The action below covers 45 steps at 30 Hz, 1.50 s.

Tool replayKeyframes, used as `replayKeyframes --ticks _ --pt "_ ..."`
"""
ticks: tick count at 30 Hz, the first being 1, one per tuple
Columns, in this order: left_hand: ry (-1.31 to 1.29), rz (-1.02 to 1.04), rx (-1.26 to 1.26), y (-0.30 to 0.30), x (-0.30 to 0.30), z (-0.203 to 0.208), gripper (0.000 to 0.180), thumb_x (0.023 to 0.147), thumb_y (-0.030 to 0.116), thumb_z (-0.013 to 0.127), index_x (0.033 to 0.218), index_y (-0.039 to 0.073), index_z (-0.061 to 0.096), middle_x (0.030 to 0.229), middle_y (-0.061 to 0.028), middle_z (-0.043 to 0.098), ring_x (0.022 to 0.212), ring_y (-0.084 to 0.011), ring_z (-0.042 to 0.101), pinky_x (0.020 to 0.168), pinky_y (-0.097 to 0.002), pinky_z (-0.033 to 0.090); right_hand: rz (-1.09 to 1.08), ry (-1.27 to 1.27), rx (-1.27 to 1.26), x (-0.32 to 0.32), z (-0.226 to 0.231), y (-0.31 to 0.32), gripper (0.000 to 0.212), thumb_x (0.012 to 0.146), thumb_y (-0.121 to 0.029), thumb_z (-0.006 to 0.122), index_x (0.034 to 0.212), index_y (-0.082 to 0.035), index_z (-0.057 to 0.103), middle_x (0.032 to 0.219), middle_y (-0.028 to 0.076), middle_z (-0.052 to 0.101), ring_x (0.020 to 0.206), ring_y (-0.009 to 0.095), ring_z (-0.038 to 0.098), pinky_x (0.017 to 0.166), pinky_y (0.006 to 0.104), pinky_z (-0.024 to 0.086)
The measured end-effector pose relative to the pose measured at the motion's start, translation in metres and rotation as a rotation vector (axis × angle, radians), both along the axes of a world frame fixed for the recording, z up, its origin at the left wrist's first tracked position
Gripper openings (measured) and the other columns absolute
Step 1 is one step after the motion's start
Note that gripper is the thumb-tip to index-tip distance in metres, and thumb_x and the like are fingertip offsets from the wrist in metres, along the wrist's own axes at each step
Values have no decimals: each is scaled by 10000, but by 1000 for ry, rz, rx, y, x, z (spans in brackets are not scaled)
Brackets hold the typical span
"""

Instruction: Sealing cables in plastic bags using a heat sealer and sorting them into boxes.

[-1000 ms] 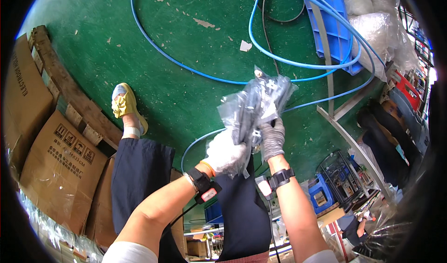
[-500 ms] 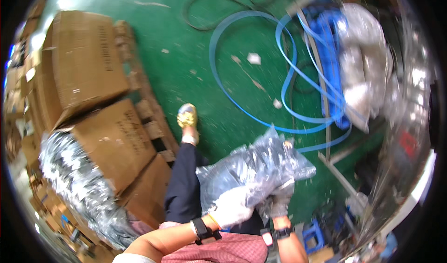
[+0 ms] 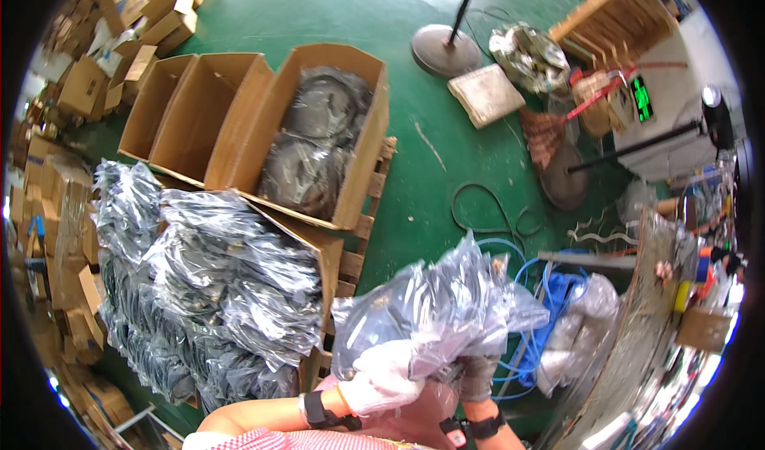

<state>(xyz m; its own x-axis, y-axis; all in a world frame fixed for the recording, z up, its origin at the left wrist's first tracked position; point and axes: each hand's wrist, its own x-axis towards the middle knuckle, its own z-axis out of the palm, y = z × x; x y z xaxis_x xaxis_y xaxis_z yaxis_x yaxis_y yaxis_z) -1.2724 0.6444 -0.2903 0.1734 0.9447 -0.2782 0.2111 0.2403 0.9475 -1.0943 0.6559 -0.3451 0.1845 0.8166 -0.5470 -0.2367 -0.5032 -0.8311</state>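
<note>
Both my hands hold a bundle of clear plastic bags [image 3: 434, 307] with dark, flat contents that I cannot make out. My left hand [image 3: 385, 376], in a white glove, is closed on the bundle's lower left side. Under its lower right side, my right hand [image 3: 478, 377] grips it in a greyish glove, its fingers partly hidden by the plastic. To the left, a big pile of similar bagged goods [image 3: 231, 283] rises beside the cardboard flap. Beyond it, an open carton [image 3: 370, 123] contains more dark bagged items.
More open cartons [image 3: 213, 103] stand in a row on a wooden pallet [image 3: 382, 175]. Loose boxes [image 3: 88, 84] crowd the far left. Blue strapping [image 3: 522, 362] and clear bags [image 3: 586, 311] lie right, near a bench [image 3: 625, 315]. Round stand bases [image 3: 442, 52] and a broom [image 3: 542, 135] stand farther off.
My view has lifted and swung, bringing the carton row and bagged pile into fuller sight. The bundle remains in both hands, held in front of me.
</note>
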Motion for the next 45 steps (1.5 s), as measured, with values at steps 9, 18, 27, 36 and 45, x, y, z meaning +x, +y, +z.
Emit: replayKeyframes --ticks 9,18,27,36,45 --pt "438 388 375 128 -149 83 350 633 38 584 977 44 646 769 -154 642 686 -323 625 643 -342 506 364 418 232 -181 10 186 377 881 -166 528 1202 23 471 972 151 629 932 261 620 800 421 541" --pt "946 -60 580 300 -235 5 450 632 98 626 1081 70 620 791 -98 616 725 -276 606 603 -372 496 1038 8 805 -297 -259 270 441 957 -297 398 1278 1 436 1278 171 485 1176 278 470 994 369 399" --pt "922 274 -218 245 -282 -207 481 747 234 619 1196 92 524 1100 -152 575 1002 -337 556 842 -426 468 1340 -142 -327 -184 -157 327 388 878 -206 568 1215 -17 527 1148 134 596 1077 217 564 940 320 430" --pt "236 1309 -923 297 -285 -243 1070 671 573 717 1430 9 214 1386 -246 379 1277 -335 385 1065 -379 289 774 -132 -501 -315 -206 426 815 812 -224 669 1399 62 181 1256 177 468 1030 219 535 819 304 494" --pt "364 1254 -919 328 -332 -258 1130 610 568 762 1375 -85 247 1347 -273 410 1254 -330 415 1044 -365 325 891 -487 -536 -350 -226 447 883 717 -409 716 1344 67 317 1339 271 421 1228 352 440 1015 364 353"
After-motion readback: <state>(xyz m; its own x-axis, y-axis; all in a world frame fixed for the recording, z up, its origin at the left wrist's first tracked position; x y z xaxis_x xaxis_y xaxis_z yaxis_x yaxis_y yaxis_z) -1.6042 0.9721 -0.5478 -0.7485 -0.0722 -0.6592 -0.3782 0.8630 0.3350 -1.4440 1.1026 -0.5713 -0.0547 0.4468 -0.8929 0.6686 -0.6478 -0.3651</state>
